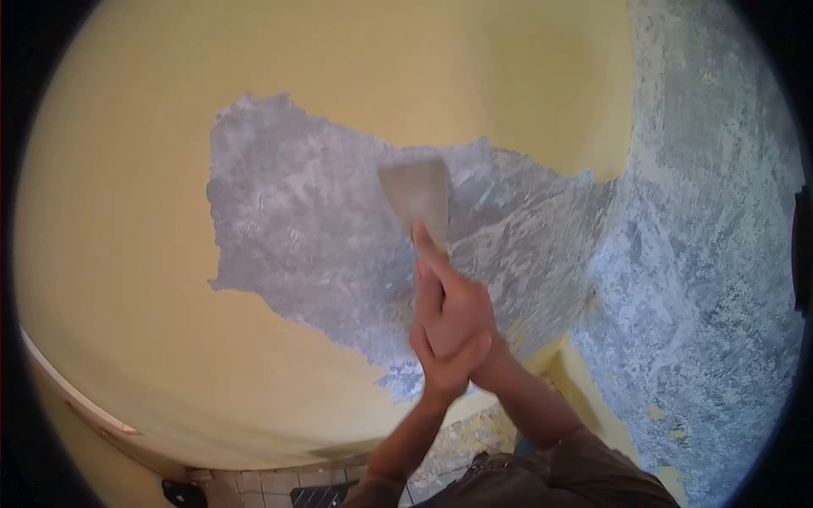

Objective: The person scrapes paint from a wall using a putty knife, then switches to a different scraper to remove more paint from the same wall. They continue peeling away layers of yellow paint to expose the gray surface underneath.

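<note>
A putty knife (417,193) with a wide, flared metal blade points up the wall, its edge just below the upper border of a bare grey patch (284,203). My right hand (457,309) is closed round its handle, with one finger stretched along the base of the blade. From below, my left hand (446,364) clasps my right hand near the wrist, the thumb laid across it. The handle is hidden inside my fingers. Yellow paint (144,212) with a ragged edge surrounds the patch, and the blade looks slightly blurred.
On the right, an adjoining wall (703,279) is mostly stripped to mottled grey and white. Below are a tiled floor (275,484), a dark ridged object (319,496) and a black item (183,494). A white strip (76,385) runs along the lower left.
</note>
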A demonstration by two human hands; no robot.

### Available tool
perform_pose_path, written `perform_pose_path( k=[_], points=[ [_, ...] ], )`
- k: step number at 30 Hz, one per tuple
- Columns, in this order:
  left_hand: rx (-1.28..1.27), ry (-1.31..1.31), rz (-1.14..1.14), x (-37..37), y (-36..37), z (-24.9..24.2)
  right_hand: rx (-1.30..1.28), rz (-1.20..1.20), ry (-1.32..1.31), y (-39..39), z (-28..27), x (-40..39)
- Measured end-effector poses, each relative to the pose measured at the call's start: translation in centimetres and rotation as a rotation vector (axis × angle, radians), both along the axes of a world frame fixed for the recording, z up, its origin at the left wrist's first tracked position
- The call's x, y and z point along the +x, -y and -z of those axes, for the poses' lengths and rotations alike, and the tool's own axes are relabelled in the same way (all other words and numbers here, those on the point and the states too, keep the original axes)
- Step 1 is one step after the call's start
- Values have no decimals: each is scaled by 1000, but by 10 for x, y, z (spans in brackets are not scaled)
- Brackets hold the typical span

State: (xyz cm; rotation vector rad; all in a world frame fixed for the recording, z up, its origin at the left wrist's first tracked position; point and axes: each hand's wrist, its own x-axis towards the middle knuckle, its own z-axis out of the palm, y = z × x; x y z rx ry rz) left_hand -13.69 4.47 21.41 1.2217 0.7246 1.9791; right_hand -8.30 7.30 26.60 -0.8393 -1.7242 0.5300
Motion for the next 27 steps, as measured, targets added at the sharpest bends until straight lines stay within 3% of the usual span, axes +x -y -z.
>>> perform_pose_path(
  k=[2,5,8,10,16,18,22,24,25,27],
  points=[
    [-100,-128,25,-18,-11,-12,12,-62,-58,-5,-32,-1],
    [-57,-145,64,-19,-10,-20,-9,-85,-50,-6,-39,-2],
    [87,-128,-132,-4,0,10,31,-118,-49,0,1,-1],
    [94,-84,-134,-1,6,6,104,-87,55,-3,4,-4],
    [-201,-67,0,-25,2,-13,85,-253,-93,-7,-32,-16],
    [-60,-236,-186,-26,-3,-1,124,-188,-50,-12,-15,-18],
    [-17,-512,-216,-23,17,61,38,-220,-15,-4,67,-4],
    [-170,-24,126,-12,37,95,-39,-240,76,4,106,14],
    [-264,-36,149,-11,46,115,-62,-244,77,10,124,22],
    [-447,68,222,-9,64,151,-464,-221,186,24,150,40]
  ],
)
